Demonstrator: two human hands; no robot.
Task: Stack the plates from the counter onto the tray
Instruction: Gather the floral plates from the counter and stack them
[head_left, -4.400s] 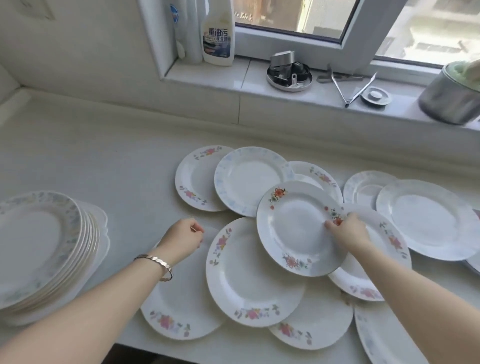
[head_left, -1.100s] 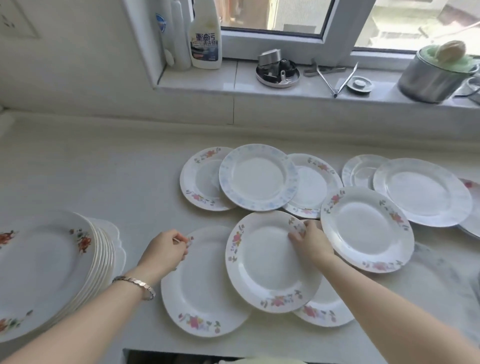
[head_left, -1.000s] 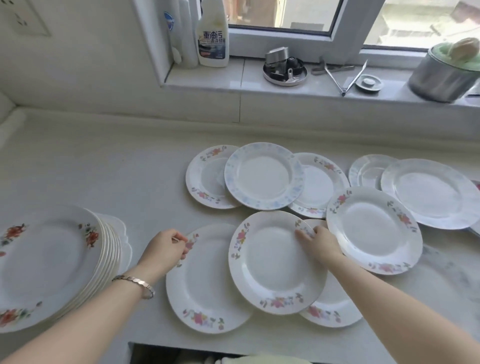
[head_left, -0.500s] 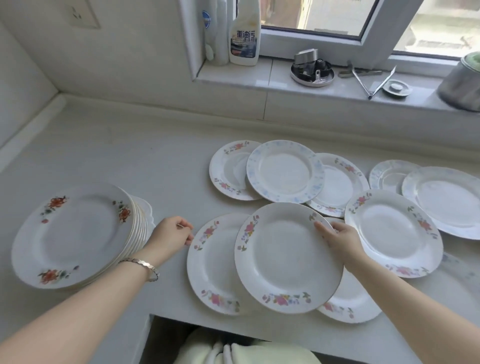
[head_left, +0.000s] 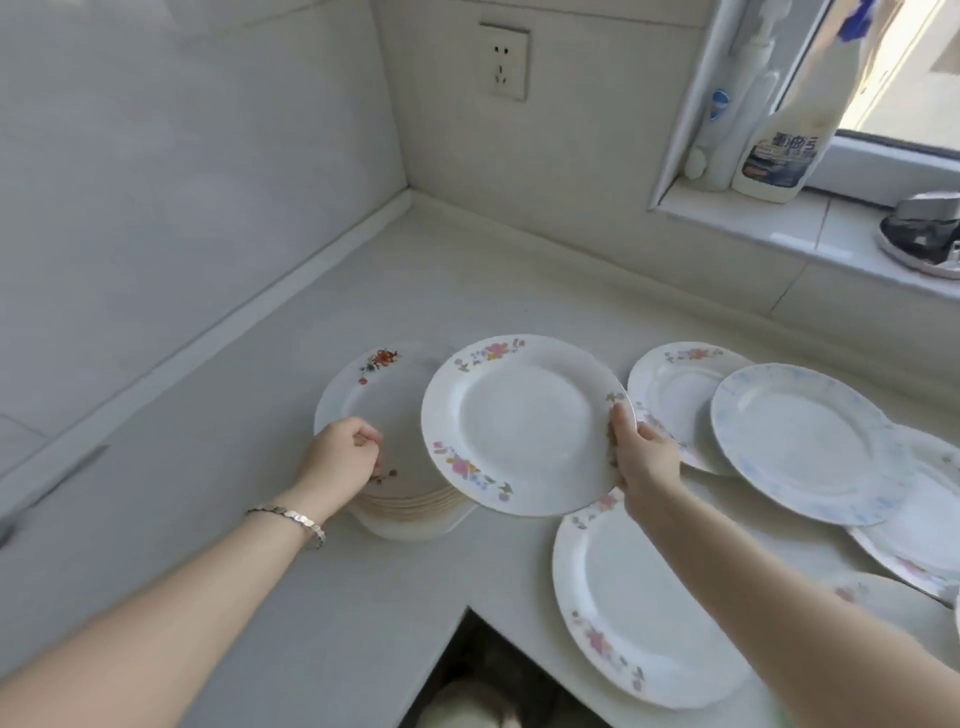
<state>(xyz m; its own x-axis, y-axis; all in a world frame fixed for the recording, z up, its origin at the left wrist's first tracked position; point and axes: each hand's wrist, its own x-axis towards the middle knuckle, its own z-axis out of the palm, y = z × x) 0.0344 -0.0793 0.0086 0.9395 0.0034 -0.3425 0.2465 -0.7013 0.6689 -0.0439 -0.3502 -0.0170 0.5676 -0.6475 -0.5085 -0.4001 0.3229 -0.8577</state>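
My right hand (head_left: 641, 460) grips the right rim of a white plate with pink flowers (head_left: 524, 423), held in the air and overlapping the right side of the plate stack (head_left: 389, 415). The stack sits on a white tray (head_left: 415, 527), of which only the front edge shows. My left hand (head_left: 343, 454), fingers loosely curled and holding nothing, hovers at the stack's left front rim. Several more plates lie on the counter to the right, among them a pink-flowered one (head_left: 639, 603) near the front edge and a blue-rimmed one (head_left: 808, 441).
The white counter (head_left: 363, 301) runs into a wall corner at the back left. A wall socket (head_left: 503, 61) is above it. On the window sill stand a spray bottle (head_left: 789, 140) and a metal dish (head_left: 922, 234). The counter's front edge has a cut-out (head_left: 483, 670) below.
My right hand has lifted the pink-flowered plate off the counter and carried it left to the stack. The view has swung left. My left hand moved to the stack's rim.
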